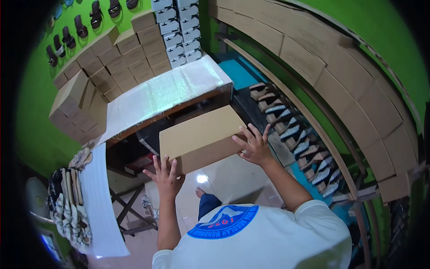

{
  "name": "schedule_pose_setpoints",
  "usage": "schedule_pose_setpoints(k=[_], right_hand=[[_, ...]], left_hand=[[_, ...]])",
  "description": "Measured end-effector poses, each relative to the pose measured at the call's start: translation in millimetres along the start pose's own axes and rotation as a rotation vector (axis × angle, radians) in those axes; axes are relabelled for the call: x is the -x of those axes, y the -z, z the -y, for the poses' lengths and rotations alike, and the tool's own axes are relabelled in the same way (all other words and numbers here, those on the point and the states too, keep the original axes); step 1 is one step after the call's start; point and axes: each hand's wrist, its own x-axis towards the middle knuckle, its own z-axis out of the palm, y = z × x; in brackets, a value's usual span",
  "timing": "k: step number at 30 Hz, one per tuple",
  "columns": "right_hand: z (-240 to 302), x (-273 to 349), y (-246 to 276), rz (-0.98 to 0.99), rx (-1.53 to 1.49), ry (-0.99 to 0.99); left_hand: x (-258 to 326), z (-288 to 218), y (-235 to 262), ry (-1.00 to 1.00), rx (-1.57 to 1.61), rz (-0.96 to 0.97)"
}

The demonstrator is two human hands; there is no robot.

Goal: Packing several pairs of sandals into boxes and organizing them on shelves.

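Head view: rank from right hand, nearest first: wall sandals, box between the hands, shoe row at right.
1. Box: at the right hand's fingers, extending left.
2. Shoe row: off to the right.
3. Wall sandals: far upper left.

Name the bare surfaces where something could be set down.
Beyond the held box, the far tabletop looks bare between the stacked boxes and its front edge; so does the left tabletop, right of the sandals. Crowded: right side, lined with shoes.

shoe shop, hung sandals (81, 29), stacked cartons (118, 66), rowed shoes (292, 131)
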Motion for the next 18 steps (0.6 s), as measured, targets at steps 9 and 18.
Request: schedule_pose_setpoints(k=[9,18], right_hand=[[-2,78,75,-0.01,0.086,-0.024],[13,76,161,-0.15,0.212,0.007]], left_hand=[[40,-69,44,-0.087,0.034,-0.007],[31,-73,109,-0.224,-0.012,-0.173]])
